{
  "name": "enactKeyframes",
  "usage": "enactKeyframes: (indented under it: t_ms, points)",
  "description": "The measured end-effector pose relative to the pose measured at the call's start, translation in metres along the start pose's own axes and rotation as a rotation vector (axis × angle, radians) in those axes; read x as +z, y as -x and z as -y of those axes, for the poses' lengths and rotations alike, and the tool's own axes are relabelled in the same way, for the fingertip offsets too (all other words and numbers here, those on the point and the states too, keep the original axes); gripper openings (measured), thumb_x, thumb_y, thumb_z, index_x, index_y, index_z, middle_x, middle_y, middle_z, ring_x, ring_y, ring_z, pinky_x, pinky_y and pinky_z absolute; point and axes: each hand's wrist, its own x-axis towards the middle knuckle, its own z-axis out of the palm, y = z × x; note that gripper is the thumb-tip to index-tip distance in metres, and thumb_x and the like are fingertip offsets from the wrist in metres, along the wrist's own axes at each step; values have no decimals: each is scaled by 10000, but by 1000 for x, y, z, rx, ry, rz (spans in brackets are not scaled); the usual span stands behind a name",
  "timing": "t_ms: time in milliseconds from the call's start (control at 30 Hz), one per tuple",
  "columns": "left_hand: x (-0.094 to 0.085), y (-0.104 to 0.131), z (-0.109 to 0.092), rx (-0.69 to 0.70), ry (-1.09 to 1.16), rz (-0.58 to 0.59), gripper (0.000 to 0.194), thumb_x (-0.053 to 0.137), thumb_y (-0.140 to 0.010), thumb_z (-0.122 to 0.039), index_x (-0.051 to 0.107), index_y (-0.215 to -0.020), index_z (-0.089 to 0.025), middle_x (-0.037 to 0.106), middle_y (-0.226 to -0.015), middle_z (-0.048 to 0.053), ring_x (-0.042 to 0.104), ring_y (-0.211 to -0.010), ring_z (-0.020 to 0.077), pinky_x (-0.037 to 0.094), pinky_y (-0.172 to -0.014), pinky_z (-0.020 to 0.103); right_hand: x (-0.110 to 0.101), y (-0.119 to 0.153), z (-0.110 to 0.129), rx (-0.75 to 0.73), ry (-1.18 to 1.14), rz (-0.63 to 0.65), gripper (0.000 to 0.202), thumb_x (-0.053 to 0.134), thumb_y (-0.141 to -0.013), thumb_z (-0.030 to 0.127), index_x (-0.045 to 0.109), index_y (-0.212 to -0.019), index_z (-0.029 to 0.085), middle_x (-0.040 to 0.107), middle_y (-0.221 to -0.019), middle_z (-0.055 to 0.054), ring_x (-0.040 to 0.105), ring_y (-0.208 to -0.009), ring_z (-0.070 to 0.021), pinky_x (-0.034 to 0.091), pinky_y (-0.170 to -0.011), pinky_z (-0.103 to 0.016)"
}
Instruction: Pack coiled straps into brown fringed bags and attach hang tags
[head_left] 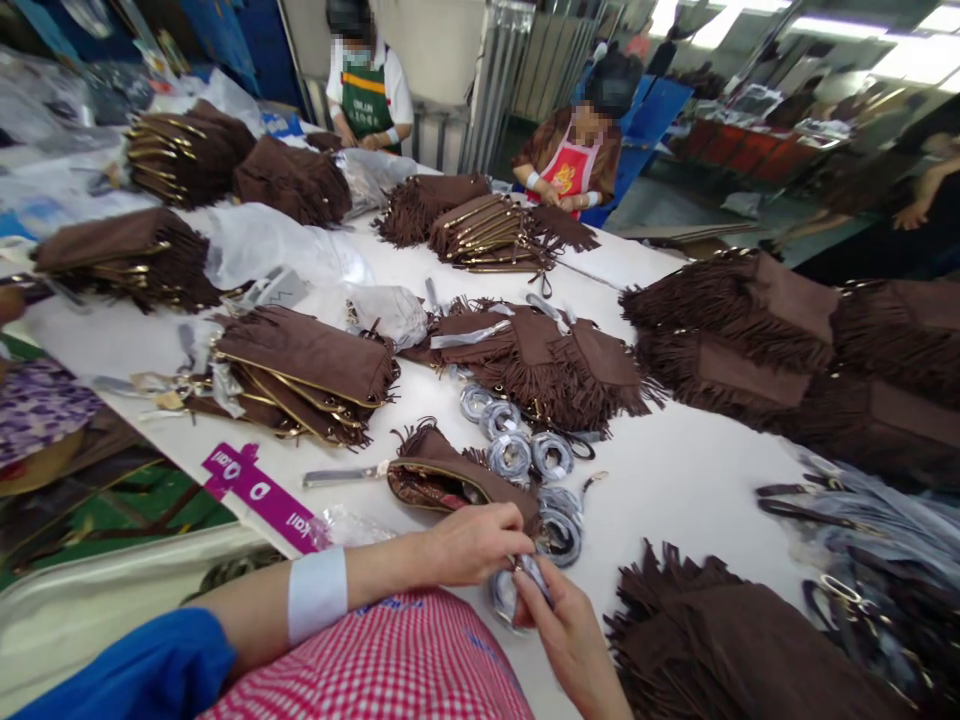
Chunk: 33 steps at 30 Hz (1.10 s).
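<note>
Low in the middle of the head view, my left hand [480, 545] and my right hand [566, 620] meet over a coiled strap [505, 598] in clear plastic. The right thumb and fingers grip the coil. My left fingers pinch its end, where a small metal part shows; the exact hold is partly hidden. Just beyond lies a brown fringed pouch [480, 475] with its zipper open and a patterned lining showing. A grey-wrapped strip [341, 477] sticks out from its left end. More plastic-wrapped strap coils [510, 455] sit beside and behind the pouch.
Stacked brown fringed pouches [307, 360] cover the left, middle and right of the white table [675, 470]. Wrapped straps with metal clips [840, 590] are heaped at right. Purple tape [259, 495] marks the near left edge. Two people [371, 90] work across the table.
</note>
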Motion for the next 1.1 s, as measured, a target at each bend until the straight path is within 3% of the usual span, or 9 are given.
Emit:
enactKeyframes:
  t_ms: [133,233,400,500,600,733,900,1000,1100]
  points:
    - [15,2,9,-30,202,-63,136,603,-881,-221,662,-991,-168,582,-957,62,556,-857,153,438,-740,216,-9,7,8,83,-173,127,483,506,-856,642,634,-871,176,560,-615,-3,496,-545,-143,416,-483,-237]
    - [18,3,16,-69,429,-116,120,652,-828,-170,662,-945,-149,589,-872,34,548,-797,133,426,-718,205,-20,13,6,39,-326,226,477,587,-830,599,654,-1064,188,655,-830,-71,577,-662,-176,478,-579,-277]
    - [23,5,17,-257,780,-146,178,704,-785,-272,629,-851,-125,553,-683,-26,491,-619,91,374,-574,179,-18,8,-10,-19,-645,139,729,699,-654,692,569,-1242,281,648,-1072,-120,660,-957,-323,545,-660,-373]
    - [23,7,14,-307,938,-92,257,723,-759,-325,626,-884,-123,564,-664,-27,495,-551,83,374,-527,181,-5,0,-12,-22,-416,-21,694,802,-657,477,530,-1257,259,639,-945,-53,674,-817,-230,547,-690,-321]
    - [19,6,10,-360,1020,-112,236,736,-714,-282,631,-853,-123,588,-694,-17,510,-573,84,379,-523,175,7,-9,-11,-58,-130,-114,525,749,-730,391,569,-1187,207,651,-923,-49,657,-767,-193,548,-658,-275]
    - [16,4,6,-480,1098,-141,116,644,-740,-210,616,-818,-129,598,-683,-16,524,-592,83,395,-537,169,11,-16,-20,-216,168,-151,438,665,-803,444,616,-1153,185,692,-1011,-95,674,-824,-214,560,-713,-289]
    - [22,4,8,-483,1197,-170,190,588,-792,-250,491,-931,-165,569,-626,-40,528,-499,93,428,-517,199,11,-19,-31,-262,339,-215,379,476,-911,527,656,-1022,213,730,-825,-71,694,-677,-198,544,-618,-251]
    - [20,4,6,-457,1006,-131,141,525,-845,-269,467,-936,-178,572,-631,-30,573,-536,121,448,-555,223,17,-20,-31,-250,269,-178,411,418,-928,545,647,-1011,213,689,-679,-35,619,-504,-164,504,-516,-235]
    - [10,7,6,-429,432,-152,144,573,-814,-261,507,-924,-195,626,-734,7,630,-690,179,449,-635,251,19,-19,-37,-234,176,-249,453,465,-886,588,632,-1067,208,633,-583,-2,542,-420,-151,449,-431,-232]
